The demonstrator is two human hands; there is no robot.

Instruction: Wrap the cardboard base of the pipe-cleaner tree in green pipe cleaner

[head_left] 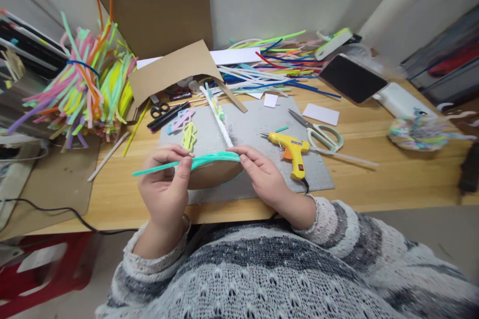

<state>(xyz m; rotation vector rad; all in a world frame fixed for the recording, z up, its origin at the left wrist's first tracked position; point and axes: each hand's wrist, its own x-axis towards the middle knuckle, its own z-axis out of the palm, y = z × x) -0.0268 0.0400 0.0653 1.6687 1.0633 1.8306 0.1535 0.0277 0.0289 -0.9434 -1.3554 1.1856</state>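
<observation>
Between my hands is a round brown cardboard piece (215,175) with teal pipe cleaner (215,157) along its upper edge. My left hand (166,179) pinches the pipe cleaner at the piece's left side, and a straight end of it sticks out leftward past my fingers. At the right edge my right hand (264,174) grips the cardboard and the teal strip between thumb and fingers. Just beyond lie a white wrapped stick (220,119) with green bits and zigzag-bent yellow pipe cleaners (189,136). A yellow hot glue gun (290,151) rests to the right of my right hand.
Scissors (318,132) lie behind the glue gun on the grey cutting mat (314,174). A big pipe cleaner bundle (86,79) stands at left. Loose pipe cleaners (258,77), a cardboard sheet (175,72) and a phone (354,79) lie at the back. A black cable (67,217) crosses the left front.
</observation>
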